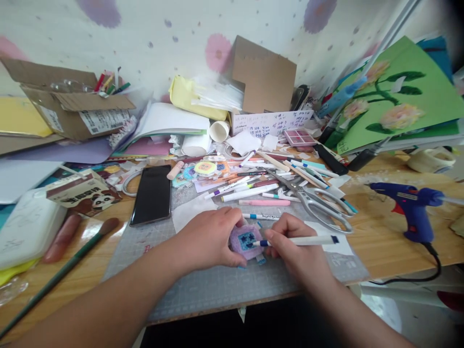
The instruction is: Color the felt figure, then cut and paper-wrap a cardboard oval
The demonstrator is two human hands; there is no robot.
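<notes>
My left hand [213, 239] grips a small lilac craft piece [239, 243] by its left side, thumb below and fingers above. At its middle is a blue square with dark marks. My right hand [295, 249] is closed around a white marker [311, 240] with a dark blue end, its tip touching or just over the blue square. Both hands are above a grey cutting mat [203, 290]. Just beyond them lie another marker [259, 217] and a pink pen [264, 203]. Small blue bits stick out at the craft piece's edges.
Several pens and silver-handled scissors [326, 205] lie behind the hands. A black phone [151, 195] is at left, near a panda carton [85, 193] and a long brush [61, 270]. At right a blue glue gun [413, 208] trails its cord over the table edge.
</notes>
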